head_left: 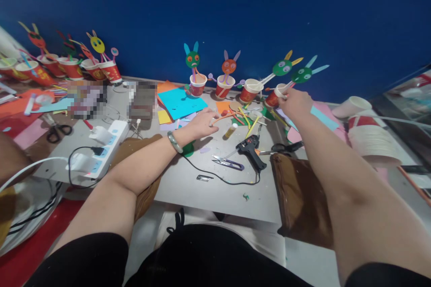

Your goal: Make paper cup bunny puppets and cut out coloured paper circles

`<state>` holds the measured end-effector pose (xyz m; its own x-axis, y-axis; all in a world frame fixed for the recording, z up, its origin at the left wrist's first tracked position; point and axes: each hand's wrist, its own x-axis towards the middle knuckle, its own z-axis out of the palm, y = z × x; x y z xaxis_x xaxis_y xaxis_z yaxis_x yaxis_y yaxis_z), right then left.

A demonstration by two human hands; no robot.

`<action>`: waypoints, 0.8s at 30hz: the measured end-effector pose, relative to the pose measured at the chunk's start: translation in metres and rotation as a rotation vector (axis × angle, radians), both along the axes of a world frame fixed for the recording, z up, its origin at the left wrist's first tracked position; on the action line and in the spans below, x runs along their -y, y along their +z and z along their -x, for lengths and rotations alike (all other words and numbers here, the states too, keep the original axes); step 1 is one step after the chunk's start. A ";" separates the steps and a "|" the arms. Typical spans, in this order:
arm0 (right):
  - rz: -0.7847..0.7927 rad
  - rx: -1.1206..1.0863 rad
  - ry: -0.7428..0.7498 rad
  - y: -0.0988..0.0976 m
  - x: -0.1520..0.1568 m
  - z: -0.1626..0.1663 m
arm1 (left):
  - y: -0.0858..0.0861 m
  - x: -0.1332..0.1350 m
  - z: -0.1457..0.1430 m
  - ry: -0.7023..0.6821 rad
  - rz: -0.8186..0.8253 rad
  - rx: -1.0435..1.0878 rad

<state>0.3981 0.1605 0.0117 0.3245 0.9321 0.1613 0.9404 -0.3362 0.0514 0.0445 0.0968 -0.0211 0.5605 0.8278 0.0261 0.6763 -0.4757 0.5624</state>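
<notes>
My right hand [296,102] is closed at the rim of a red and white paper cup [272,98] at the back right. From that cup leans a green paper face [302,75] with pale blue ears. My left hand [203,125] hovers low over the table, fingers apart, beside an orange pipe cleaner [226,119]; whether it touches this is unclear. Close to it stand a glue stick [230,131] and a blue paper sheet [183,102]. A black glue gun [251,150] lies nearer me, with thread snips [229,162] to its left.
More cups with paper faces, such as an orange one [229,66], line the blue wall. A power strip [107,148] and scissors [58,131] lie left. At right are a brown pouch [299,197] and stacked paper cups [372,143]. The glue gun's cord loops across the table.
</notes>
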 end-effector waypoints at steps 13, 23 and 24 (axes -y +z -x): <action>0.091 0.066 0.020 0.007 -0.008 -0.005 | -0.003 0.000 0.001 -0.009 -0.045 0.024; 0.083 0.049 0.000 0.012 -0.006 -0.008 | 0.000 0.002 0.002 -0.008 0.001 0.026; 0.078 0.049 0.003 0.012 -0.006 -0.008 | 0.000 0.002 0.002 -0.009 -0.004 0.026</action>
